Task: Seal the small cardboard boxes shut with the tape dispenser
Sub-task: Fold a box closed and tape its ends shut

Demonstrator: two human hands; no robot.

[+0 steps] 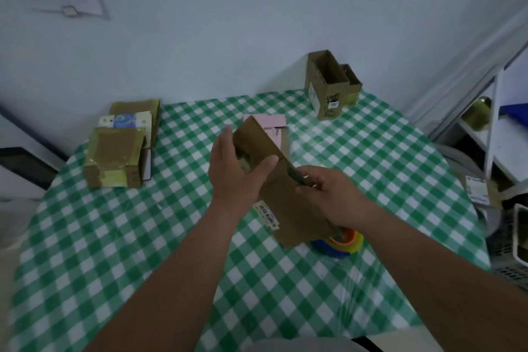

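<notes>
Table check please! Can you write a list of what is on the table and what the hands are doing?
Surface: green checked tablecloth, on a table against a pale wall.
Job's things: brown cardboard box held up above the cloth; tape roll on the cloth below it; sealed boxes stacked far left; open boxes at the far right.
Clutter: pink box behind the held one.
Hands: left hand grips the box's end; right hand holds its side.
Cables: nothing seen.
Surroundings: white shelf to the right.
</notes>
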